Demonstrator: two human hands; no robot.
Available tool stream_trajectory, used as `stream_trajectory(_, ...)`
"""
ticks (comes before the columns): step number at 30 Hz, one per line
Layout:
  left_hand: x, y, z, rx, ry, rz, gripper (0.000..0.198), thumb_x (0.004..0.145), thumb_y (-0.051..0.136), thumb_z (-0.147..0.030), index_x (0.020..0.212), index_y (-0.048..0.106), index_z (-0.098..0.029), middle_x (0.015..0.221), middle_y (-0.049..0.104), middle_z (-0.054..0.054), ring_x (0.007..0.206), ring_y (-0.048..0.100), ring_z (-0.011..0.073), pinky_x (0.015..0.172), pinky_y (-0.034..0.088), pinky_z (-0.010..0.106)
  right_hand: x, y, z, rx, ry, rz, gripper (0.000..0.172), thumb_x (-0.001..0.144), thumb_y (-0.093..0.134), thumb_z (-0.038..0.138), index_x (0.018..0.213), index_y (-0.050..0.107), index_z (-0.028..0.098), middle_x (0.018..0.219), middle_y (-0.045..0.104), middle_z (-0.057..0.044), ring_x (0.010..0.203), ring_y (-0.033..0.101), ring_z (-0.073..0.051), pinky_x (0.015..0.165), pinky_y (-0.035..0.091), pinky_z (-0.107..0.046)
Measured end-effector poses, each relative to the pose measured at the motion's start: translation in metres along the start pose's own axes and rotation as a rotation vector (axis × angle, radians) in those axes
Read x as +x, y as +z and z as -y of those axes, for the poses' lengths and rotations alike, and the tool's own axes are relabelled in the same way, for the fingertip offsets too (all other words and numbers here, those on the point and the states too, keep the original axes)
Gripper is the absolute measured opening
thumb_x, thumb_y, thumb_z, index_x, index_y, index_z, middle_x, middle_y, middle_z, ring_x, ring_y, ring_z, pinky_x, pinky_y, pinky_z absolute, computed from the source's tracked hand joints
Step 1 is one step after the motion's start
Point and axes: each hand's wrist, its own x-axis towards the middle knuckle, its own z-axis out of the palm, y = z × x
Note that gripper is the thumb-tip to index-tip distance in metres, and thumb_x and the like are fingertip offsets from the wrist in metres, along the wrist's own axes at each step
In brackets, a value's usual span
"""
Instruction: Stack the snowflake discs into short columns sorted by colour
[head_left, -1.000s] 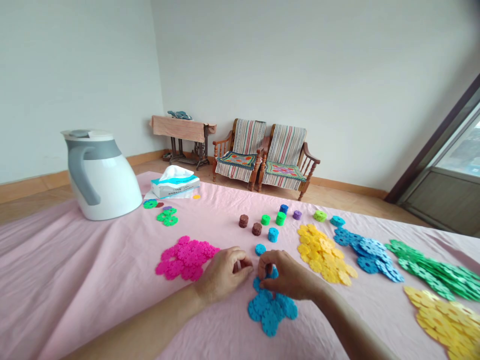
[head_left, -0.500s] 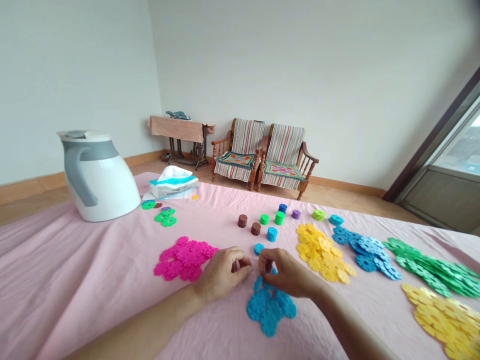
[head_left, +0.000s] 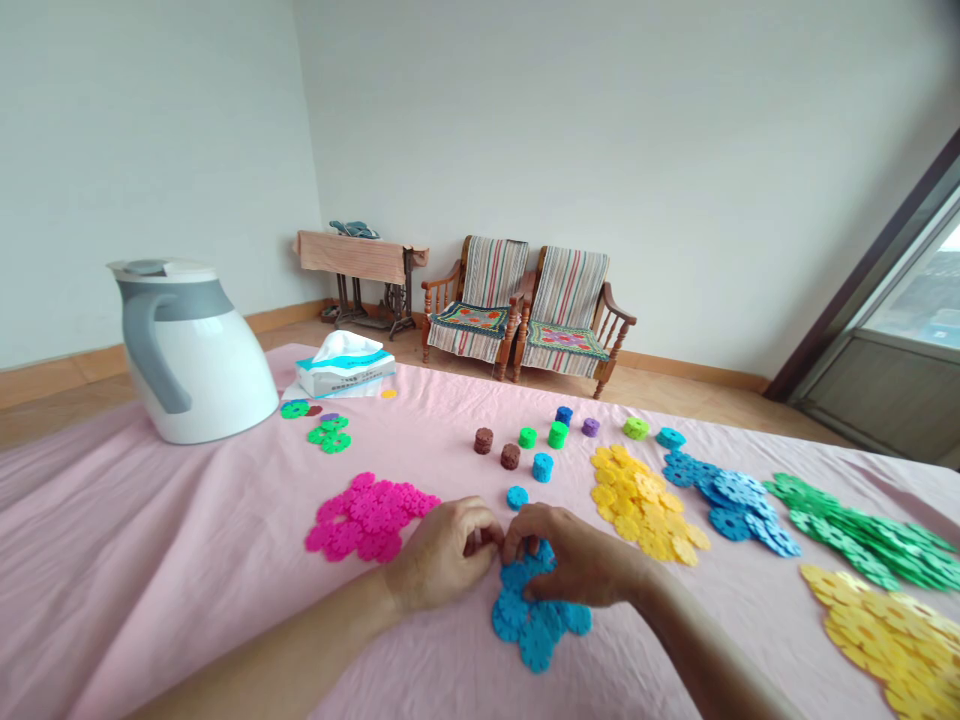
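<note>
Several blue discs (head_left: 535, 642) lie piled on the pink cloth (head_left: 420, 660), partly under your right hand (head_left: 581, 558), its thumb and forefinger spread apart; beside it, your left hand (head_left: 448, 557) curls its fingers inward, whether pinching anything I can't tell.

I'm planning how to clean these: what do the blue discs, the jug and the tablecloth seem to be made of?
Blue discs: probably plastic, fairly matte, judging by even colour and uniform notched rims.
Jug: likely plastic, glossy, going by the white body's highlights, though coated metal is possible.
Tablecloth: apparently fabric, matte, with soft folds and creases.
</note>
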Motion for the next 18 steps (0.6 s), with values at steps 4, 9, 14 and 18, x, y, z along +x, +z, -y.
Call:
stream_trajectory(4, 0.002, 0.000, 0.003, -0.020, -0.014, -0.034, 0.023, 0.071, 0.046, -0.008, 0.079, 0.067, -0.016, 0.077, 0.060, 0.002, 0.062, 0.052, 0.0108, 0.056, 0.037, 0.020, 0.005, 0.004, -0.002, 0.058, -0.033, -0.090, 0.018, 0.071, 0.057, 0.016, 0.085, 0.067, 0.021, 0.081, 0.063, 0.001, 0.074, 0.055, -0.011, 0.065, 0.042, -0.022)
stream_trajectory(9, 0.004, 0.000, 0.007, -0.117, -0.079, -0.093, 0.018, 0.078, 0.055, -0.029, 0.076, 0.064, -0.014, 0.067, 0.055, 0.000, 0.057, 0.046, 0.0095, 0.051, 0.034, 0.019, 0.013, 0.008, -0.007, 0.156, 0.060, -0.262, 0.009, 0.074, 0.053, 0.016, 0.076, 0.062, 0.016, 0.063, 0.056, 0.003, 0.058, 0.049, -0.008, 0.053, 0.036, -0.020)
stream_trajectory(14, 0.007, 0.000, 0.013, -0.294, -0.162, -0.075, 0.028, 0.076, 0.059, -0.040, 0.071, 0.060, -0.013, 0.057, 0.048, -0.004, 0.050, 0.039, 0.0075, 0.044, 0.029, 0.018, 0.014, 0.007, 0.002, 0.238, 0.029, -0.329, 0.018, 0.072, 0.058, 0.017, 0.090, 0.056, 0.018, 0.067, 0.055, 0.004, 0.060, 0.049, -0.008, 0.054, 0.038, -0.020)
stream_trajectory(18, 0.009, -0.003, 0.016, -0.493, -0.202, -0.037, 0.035, 0.077, 0.057, -0.048, 0.074, 0.055, -0.013, 0.056, 0.046, -0.005, 0.044, 0.039, 0.0064, 0.041, 0.029, 0.018, 0.013, 0.008, 0.014, 0.183, -0.037, -0.372, 0.028, 0.072, 0.059, 0.016, 0.100, 0.055, 0.020, 0.071, 0.056, 0.004, 0.064, 0.052, -0.009, 0.058, 0.041, -0.020)
